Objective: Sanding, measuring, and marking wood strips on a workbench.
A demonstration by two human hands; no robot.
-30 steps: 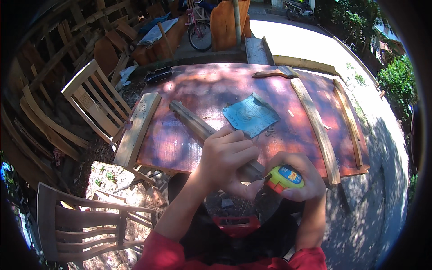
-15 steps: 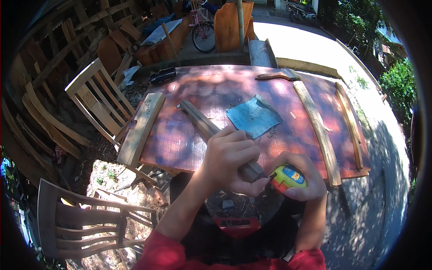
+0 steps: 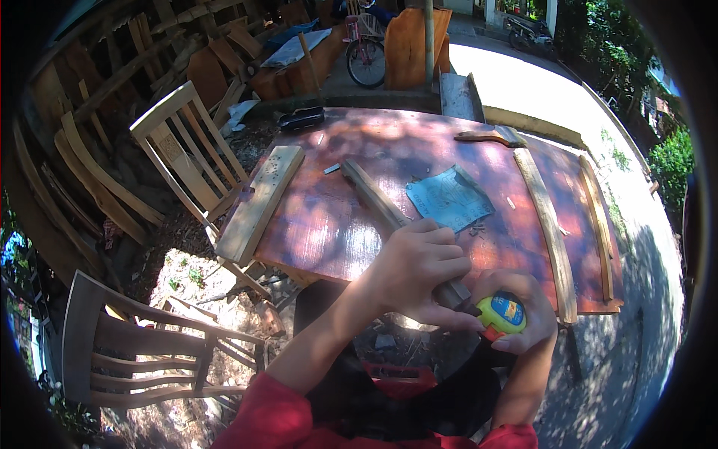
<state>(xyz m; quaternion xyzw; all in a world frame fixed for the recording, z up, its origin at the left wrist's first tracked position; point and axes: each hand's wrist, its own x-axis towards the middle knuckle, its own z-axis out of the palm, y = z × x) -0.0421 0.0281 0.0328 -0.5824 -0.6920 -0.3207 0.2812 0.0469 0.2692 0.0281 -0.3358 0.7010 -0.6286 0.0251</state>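
My left hand (image 3: 426,269) is closed around the near end of a squared wooden bar (image 3: 374,196). The bar slants away over the red-brown tabletop (image 3: 321,224), its far end toward the back left. Curled around a yellow-green and orange tape measure (image 3: 508,310) with a blue label is my right hand (image 3: 540,303). The mouth of the tape measure sits close to the bar's near end, beside my left thumb. Whether any blade is drawn out cannot be made out. Beyond my hands lies a creased light-blue printed sheet (image 3: 451,198), with small dark scraps along its lower edge.
Wooden strips lie on the table: a wide one (image 3: 262,202) at left, a long one (image 3: 544,232) and a narrow pair (image 3: 596,224) at right. A wooden-handled brush (image 3: 490,138) rests at the back. Slatted wooden chair frames (image 3: 187,150) stand left. A red object (image 3: 400,379) is below.
The whole scene has shifted to the right in the picture as the view turned. The bar's far end has swung slightly right over the table. Both hands keep their holds.
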